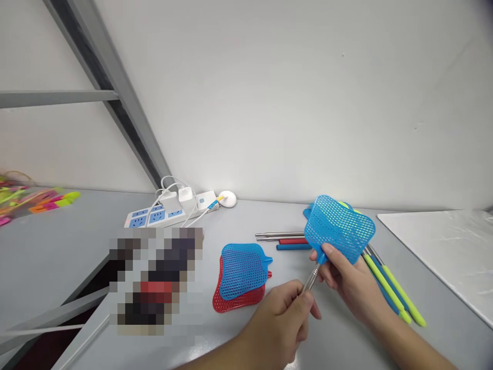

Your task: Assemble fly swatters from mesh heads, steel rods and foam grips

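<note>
A blue fly swatter head is pinched at its neck by my right hand. Below it, my left hand grips a silver metal rod, whose upper end meets the neck of that head. Whether the rod is fully seated cannot be told. Left of my hands, another blue swatter head lies partly over a red swatter head on the grey table. Behind the raised head rest metal rods with a red grip and a blue grip.
Swatters with yellow-green handles lie at right, beside a white wrapped sheet. A power strip with plugs and a white round object stand by the wall. Bright coloured pieces lie far left. A pixelated patch hides something.
</note>
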Motion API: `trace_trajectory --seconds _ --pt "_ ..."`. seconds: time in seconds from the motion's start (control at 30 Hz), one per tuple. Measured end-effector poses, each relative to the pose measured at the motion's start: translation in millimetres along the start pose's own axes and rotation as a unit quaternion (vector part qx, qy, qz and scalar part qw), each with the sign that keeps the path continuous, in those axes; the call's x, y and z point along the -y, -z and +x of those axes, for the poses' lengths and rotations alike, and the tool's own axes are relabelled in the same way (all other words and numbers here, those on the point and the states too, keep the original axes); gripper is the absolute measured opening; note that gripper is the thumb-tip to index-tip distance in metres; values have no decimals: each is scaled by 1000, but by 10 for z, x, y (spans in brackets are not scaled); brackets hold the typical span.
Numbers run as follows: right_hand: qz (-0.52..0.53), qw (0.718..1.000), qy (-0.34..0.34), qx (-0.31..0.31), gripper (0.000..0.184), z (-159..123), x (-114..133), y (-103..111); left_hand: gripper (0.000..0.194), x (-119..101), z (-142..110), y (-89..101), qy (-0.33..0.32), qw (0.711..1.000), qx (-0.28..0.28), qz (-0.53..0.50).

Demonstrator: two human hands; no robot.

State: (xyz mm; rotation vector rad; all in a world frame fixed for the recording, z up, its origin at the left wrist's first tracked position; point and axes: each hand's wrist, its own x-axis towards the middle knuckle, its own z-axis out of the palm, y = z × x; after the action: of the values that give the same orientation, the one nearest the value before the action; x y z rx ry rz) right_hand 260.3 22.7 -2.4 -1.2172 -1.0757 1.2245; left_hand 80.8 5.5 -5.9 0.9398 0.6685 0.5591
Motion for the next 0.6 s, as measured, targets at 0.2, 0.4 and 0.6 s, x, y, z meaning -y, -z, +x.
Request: trace_trajectory --seconds 0.2,0.4,0.6 --pt "4 991 -62 117 36 -54 -43 -201 32 -132 6 7 13 999 -21 35" --pt "73 991 -65 95 34 -92 -49 -278 34 -217 32 60 34 998 4 47" --pt "125 992 -20 9 29 -110 149 -192 38 -513 -105 13 -116 897 -57 423"
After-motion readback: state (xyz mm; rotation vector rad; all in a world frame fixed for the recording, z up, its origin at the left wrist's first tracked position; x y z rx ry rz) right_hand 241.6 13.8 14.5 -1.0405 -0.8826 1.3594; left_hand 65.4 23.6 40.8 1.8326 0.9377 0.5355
